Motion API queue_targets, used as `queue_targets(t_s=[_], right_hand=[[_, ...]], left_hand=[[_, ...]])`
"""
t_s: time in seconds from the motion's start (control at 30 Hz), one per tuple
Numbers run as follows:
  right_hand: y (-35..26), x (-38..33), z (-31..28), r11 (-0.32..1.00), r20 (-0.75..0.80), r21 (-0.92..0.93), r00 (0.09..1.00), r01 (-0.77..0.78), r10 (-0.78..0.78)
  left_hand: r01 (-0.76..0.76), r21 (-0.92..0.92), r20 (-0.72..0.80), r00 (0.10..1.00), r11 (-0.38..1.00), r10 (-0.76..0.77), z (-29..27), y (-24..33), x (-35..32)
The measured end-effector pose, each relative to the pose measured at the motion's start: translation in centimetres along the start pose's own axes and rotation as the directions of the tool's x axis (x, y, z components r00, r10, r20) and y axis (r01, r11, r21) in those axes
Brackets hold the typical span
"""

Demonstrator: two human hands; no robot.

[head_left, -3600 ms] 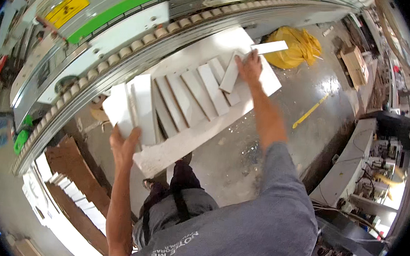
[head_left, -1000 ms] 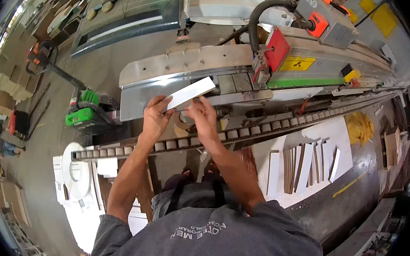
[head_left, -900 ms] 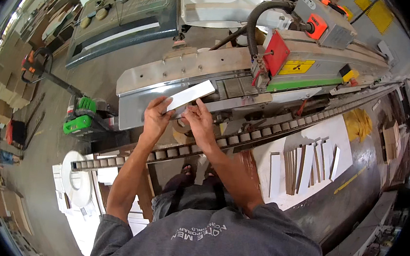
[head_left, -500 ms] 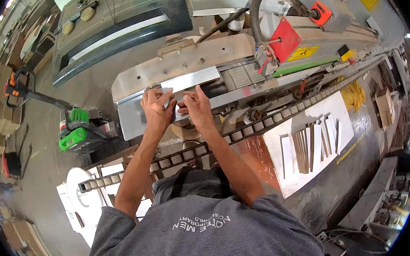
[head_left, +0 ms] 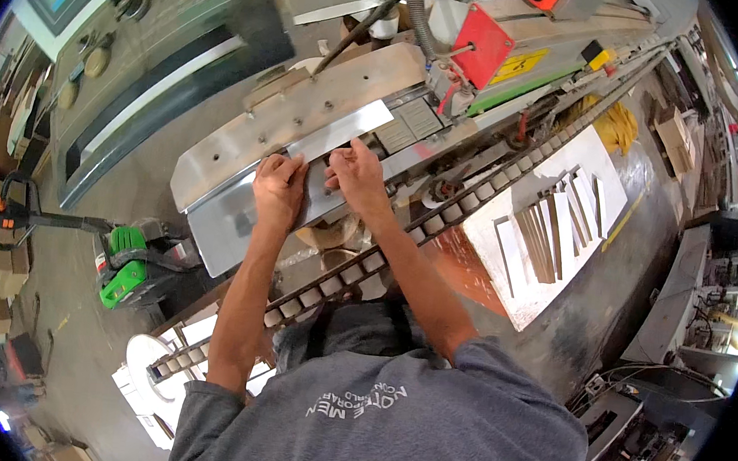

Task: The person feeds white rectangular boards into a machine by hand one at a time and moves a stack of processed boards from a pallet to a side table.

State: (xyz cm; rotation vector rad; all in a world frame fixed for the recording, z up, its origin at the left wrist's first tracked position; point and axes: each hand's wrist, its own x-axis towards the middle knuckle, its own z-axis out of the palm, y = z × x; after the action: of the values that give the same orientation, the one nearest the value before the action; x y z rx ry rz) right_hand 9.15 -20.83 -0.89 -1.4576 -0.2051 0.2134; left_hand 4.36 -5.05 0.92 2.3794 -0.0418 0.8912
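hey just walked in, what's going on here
A person has both hands at a white strip lying on a metal machine table, alongside its guide plate. The left hand is at the strip's near end; the right hand has its fingers by the edge facing the person. How firmly either grips is unclear. More strips lie on a white board to the right.

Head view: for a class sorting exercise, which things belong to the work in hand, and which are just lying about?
In the work:
white strip at left hand and right hand
metal machine ledge
probably loose strips on white board

Lying about, apparently:
crumpled yellow plastic
cardboard box
green-and-black pallet truck
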Motion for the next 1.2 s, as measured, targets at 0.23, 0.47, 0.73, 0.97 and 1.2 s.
queue_targets(t_s=[0.23, 0.47, 0.73, 0.97, 1.2], right_hand=[[-0.4, 3.4, -5.9, 0.993, -0.078, -0.116, 0.996, 0.022, -0.031], [0.5, 4.8, -11.4, 0.961, -0.123, -0.266, 0.986, 0.08, -0.116], [-5.7, -9.2, -15.1, 0.91, 0.032, -0.305, 0.958, 0.282, -0.286], [0.1, -19.4, -25.2, 0.585, -0.247, -0.8, 0.961, -0.128, -0.127], [10.2, -24.7, -32.8, 0.219, -0.5, -0.839, 0.864, -0.499, 0.055]], left_hand=[[0.004, 0.018, 0.058, 0.998, 1.0, -0.005, 5.4, 3.5, 2.6], [-0.073, 0.085, 0.093, 0.994, 0.994, 0.065, 11.2, 7.0, 5.0], [-0.145, 0.102, 0.098, 0.986, 0.984, 0.136, 17.2, 8.9, 7.7], [-0.005, -0.086, 0.157, 0.987, 0.996, 0.019, 13.0, 12.5, 4.8], [0.071, -0.195, 0.172, 0.984, 0.978, -0.037, 6.4, 12.8, -2.8]])
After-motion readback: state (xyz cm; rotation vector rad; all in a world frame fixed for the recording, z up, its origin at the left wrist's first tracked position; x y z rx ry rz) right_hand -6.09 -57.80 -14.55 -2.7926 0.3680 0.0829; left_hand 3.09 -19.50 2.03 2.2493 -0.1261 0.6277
